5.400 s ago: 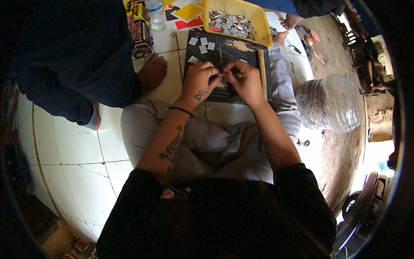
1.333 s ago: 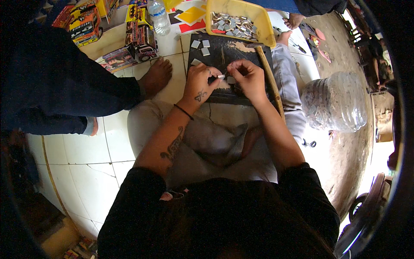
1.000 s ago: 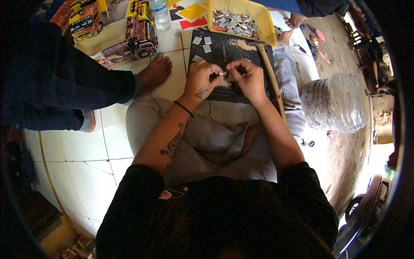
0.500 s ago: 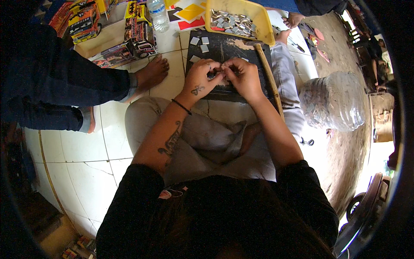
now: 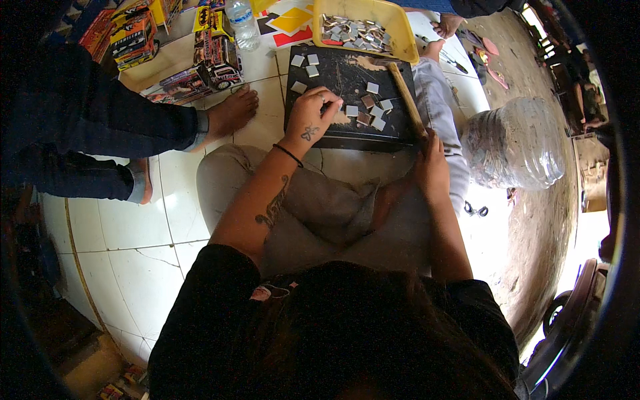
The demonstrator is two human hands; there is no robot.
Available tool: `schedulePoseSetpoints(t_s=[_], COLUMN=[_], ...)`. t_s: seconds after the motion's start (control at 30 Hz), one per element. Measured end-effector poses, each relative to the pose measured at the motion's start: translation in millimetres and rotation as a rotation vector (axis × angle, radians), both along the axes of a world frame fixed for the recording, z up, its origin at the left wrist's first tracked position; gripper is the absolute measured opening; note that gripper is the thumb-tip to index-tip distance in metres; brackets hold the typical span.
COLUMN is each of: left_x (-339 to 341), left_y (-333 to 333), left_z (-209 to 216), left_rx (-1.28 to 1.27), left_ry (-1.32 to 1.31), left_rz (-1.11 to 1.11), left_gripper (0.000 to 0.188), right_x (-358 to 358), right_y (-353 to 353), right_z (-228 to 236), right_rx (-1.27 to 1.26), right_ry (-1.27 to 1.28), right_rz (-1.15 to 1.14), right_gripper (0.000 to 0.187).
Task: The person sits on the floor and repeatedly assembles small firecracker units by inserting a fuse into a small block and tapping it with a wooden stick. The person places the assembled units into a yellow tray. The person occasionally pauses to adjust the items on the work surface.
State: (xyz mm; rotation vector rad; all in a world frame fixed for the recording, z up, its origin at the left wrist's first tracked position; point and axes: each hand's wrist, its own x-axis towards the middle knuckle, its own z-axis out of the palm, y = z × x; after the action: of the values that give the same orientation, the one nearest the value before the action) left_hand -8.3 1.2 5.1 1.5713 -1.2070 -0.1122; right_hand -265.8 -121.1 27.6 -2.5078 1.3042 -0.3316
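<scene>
a: ok so where's your hammer (image 5: pixel 407 97) sitting?

b: in your right hand (image 5: pixel 433 167). you've got the fingers curled round the low end of the wooden handle, by your right knee. it slants up along the right side of that black board (image 5: pixel 327 80), with the head at the far edge, near the yellow tub (image 5: pixel 403 33).

a: and your left hand (image 5: pixel 313 113)?

b: it's over the left half of the board, fingertips pinched together. can't tell if you've got anything between them, way too small to see.

a: what about the loose square pieces (image 5: pixel 372 87)?

b: you've got a loose bunch just right of your left hand, some pale side up, a couple brown. a few more pale ones lie on the board's left side, past your knuckles. the tub's holding a big heap of similar bits.

a: anything further out?

b: beyond the board, to your left, there's a water bottle (image 5: pixel 242 30) next to a toy truck (image 5: pixel 217 63). someone's bare foot (image 5: pixel 233 115) is on the white tiled floor (image 5: pixel 140 280) near the board's left edge. off to your right you've got a bulky clear plastic container (image 5: pixel 513 143), stuff inside too blurry to name.
</scene>
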Motion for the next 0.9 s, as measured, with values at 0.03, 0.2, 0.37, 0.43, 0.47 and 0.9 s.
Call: schedulePoseSetpoints(t_s=[0.03,0.2,0.37,0.43,0.47,0.9], left_x=[0,0,0,0,0,2], left_y=[0,1,1,2,2,2], left_z=[0,1,1,0,0,0], left_rx=[0.009,0.015,0.021,0.023,0.021,0.088], left_ry=[0.001,-0.027,-0.086,-0.067,-0.058,-0.061], left_rz=[-0.002,0.004,0.011,0.010,0.007,0.000], left_gripper=[0.010,0.010,0.009,0.008,0.009,0.011], right_x=[-5,-28,-34,-33,-33,-41], right_y=[4,47,85,89,90,86], right_z=[1,43,87,95,98,103], right_rx=[0.007,0.321,0.257,0.165,0.119,0.120], right_ry=[-0.129,-0.285,-0.149,-0.144,-0.132,-0.143], right_rz=[0.120,0.262,0.272,0.276,0.279,0.302], right_gripper=[0.052,0.039,0.047,0.046,0.046,0.046])
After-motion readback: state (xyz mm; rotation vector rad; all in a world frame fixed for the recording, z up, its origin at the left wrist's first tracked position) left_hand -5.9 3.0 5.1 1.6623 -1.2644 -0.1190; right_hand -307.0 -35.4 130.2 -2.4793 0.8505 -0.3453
